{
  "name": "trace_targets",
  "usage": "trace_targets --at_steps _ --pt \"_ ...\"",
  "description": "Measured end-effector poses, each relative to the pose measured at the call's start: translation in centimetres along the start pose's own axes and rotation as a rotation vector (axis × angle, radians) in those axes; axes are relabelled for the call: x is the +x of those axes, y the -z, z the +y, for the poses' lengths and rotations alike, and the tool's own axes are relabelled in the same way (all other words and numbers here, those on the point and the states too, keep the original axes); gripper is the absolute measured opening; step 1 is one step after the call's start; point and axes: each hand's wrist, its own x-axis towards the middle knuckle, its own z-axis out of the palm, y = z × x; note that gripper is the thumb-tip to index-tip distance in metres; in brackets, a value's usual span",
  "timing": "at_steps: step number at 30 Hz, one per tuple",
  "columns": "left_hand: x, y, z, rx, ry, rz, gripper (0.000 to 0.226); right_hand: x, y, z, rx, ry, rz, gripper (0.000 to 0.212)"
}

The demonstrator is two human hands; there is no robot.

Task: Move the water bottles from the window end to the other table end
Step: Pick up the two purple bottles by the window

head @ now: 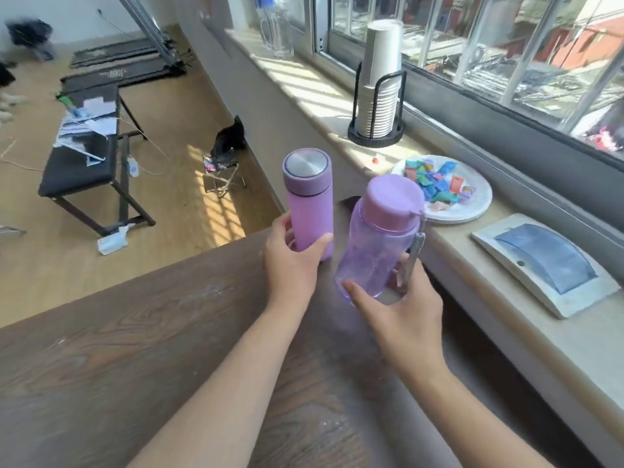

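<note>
1. Both bottles are gripped at the far right corner of the table (141, 332), the end by the window sill (499, 298).
2. The opaque purple flask (309, 204) is wrapped low on its body by the left hand (292, 261): thumb across the near face, fingers curled round the far left side. It is kept upright, steel lid up.
3. The translucent purple bottle (378, 241) is clasped near its base by the right hand (401, 309), thumb laid along the near side, fingers behind. Its long axis is tipped, cap leaning far and right toward the plate of coloured wrappers (472, 187).
4. Whether either base rests on the wood or is lifted cannot be told.
5. The two bottles are seen just beside each other, flask left, bottle right, each nearer its own hand, so no crossing of arms is needed.
6. The other table end is judged to lie near and left, out of frame; a pull back toward the body is called for, with the tipped bottle righted before it is set down.
</note>
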Motion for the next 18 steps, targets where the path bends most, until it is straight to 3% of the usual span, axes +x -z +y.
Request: trace_targets --at_steps 9,18 --pt "-6.2 23.0 -2.7 -0.082 0.1 0.334 0.046 -6.3 -12.9 -6.2 0.031 0.032 -0.308 0.045" --pt "-18.5 43.8 -7.7 -0.098 0.184 0.685 0.059 -18.9 -28.5 -14.9 0.039 0.085 -0.657 0.046"
